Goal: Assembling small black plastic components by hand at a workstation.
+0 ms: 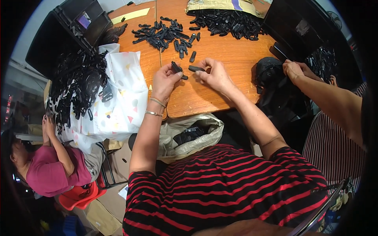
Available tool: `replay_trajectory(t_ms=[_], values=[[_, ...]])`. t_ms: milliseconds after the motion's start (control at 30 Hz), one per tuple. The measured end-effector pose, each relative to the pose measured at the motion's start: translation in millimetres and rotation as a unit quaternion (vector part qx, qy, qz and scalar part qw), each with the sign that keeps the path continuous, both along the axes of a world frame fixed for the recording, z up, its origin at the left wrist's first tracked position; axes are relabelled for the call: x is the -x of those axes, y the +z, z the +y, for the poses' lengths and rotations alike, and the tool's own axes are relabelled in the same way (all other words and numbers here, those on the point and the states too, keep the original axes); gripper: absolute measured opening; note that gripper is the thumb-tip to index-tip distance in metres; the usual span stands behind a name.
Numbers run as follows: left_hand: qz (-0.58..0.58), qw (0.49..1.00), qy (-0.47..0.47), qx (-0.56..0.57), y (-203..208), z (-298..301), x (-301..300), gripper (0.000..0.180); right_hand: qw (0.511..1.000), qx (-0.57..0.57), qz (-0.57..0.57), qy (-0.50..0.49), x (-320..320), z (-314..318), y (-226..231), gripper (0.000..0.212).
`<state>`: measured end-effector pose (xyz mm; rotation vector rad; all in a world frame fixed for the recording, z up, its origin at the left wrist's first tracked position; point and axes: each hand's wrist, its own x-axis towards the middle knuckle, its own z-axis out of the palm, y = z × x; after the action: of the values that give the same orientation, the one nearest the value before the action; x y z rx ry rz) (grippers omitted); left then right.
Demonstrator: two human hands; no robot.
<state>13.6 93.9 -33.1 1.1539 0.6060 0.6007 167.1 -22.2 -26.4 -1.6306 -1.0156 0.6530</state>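
Note:
Over the wooden table my left hand pinches a small black plastic clip part, its thumb pressed along the piece. A short gap to the right, my right hand grips another slim black plastic part between thumb and fingers. The two parts point toward each other and do not touch. One loose black part lies just beyond my hands. Farther back is a loose pile of similar black parts.
Another heap of black pieces spills from a sack at the back. An open woven sack sits at my lap. On the left, a co-worker in a magenta shirt handles black pieces on a white patterned sheet. Another person's arms reach in from the right.

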Motion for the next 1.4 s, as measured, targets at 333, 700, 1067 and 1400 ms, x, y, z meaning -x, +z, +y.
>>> replay_trajectory(t_ms=[333,700,1067,1400], values=[[-0.013,0.994,0.007,-0.108,3,-9,3,0.022,0.983,-0.078,-0.16,-0.036,28,7,4,0.02],[-0.085,0.982,0.062,-0.154,12,-38,5,0.031,0.98,-0.102,-0.168,-0.017,30,5,11,0.02],[-0.037,0.903,0.133,-0.407,28,-51,15,0.023,0.992,-0.097,-0.057,0.064,35,-1,30,0.033],[-0.038,0.972,0.075,-0.22,10,-58,40,0.017,0.983,-0.003,0.002,0.184,34,-2,10,0.028]])
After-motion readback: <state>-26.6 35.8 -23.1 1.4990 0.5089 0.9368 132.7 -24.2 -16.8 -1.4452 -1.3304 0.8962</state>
